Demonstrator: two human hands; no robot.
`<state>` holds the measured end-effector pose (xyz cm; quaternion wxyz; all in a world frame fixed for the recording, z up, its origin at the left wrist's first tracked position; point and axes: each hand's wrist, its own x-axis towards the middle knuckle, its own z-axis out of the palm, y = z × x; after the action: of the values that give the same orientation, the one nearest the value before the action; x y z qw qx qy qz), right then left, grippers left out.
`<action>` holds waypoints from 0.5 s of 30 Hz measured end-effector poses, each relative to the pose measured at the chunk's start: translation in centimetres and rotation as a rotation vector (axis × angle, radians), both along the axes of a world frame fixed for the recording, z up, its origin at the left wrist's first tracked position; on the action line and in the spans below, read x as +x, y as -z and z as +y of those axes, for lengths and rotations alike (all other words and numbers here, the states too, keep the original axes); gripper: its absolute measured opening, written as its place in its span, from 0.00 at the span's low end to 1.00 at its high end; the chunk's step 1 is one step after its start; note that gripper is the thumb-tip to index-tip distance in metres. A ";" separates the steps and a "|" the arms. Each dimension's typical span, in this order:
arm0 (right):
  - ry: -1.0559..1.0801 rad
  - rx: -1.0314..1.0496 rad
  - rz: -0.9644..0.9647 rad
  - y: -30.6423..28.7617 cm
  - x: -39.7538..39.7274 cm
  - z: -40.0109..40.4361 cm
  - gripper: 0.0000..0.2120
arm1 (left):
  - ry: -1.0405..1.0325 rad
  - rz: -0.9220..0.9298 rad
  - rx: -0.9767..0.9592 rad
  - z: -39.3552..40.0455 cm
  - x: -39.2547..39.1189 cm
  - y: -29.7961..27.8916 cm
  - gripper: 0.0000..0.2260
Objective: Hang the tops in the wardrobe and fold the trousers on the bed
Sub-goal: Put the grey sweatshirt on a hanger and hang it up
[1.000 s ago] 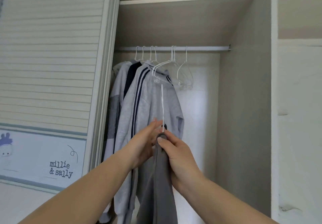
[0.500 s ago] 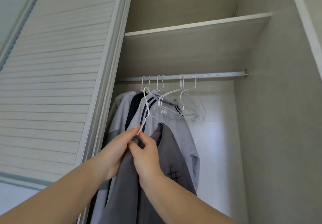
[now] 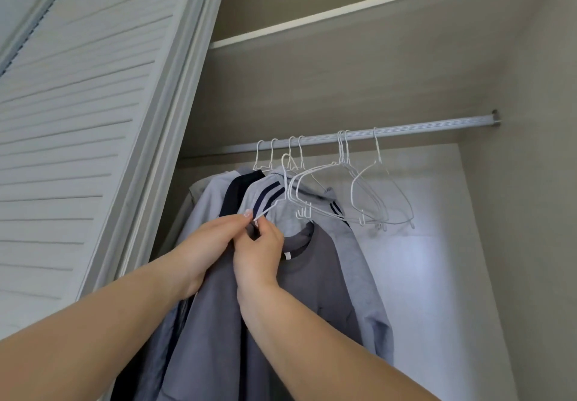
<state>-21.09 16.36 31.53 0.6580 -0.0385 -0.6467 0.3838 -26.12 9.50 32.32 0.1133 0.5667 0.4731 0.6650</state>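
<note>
Both forearms are bare from the lower frame edge to the wrists; no sleeves, watch, rings or bracelets are visible. The left hand [image 3: 206, 244] shows a pale, patterned fingernail. The right hand [image 3: 259, 252] shows no markings.

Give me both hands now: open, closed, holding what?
Left hand: grips the dark grey top.
Right hand: pinches the white hanger at the top's shoulder.

Tops [image 3: 218, 201] hang at the rail's [image 3: 421, 127] left end, bare hangers [image 3: 381, 197] to their right, under a shelf [image 3: 343, 16].
</note>
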 end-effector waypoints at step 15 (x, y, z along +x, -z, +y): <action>0.113 -0.063 0.003 -8.8 -0.7 8.6 0.07 | 0.114 0.058 0.184 6.7 0.1 -4.5 0.13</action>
<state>-21.74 24.95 40.36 0.6779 -0.0952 -0.6301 0.3664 -26.05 16.16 36.80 0.0847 0.6198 0.3804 0.6812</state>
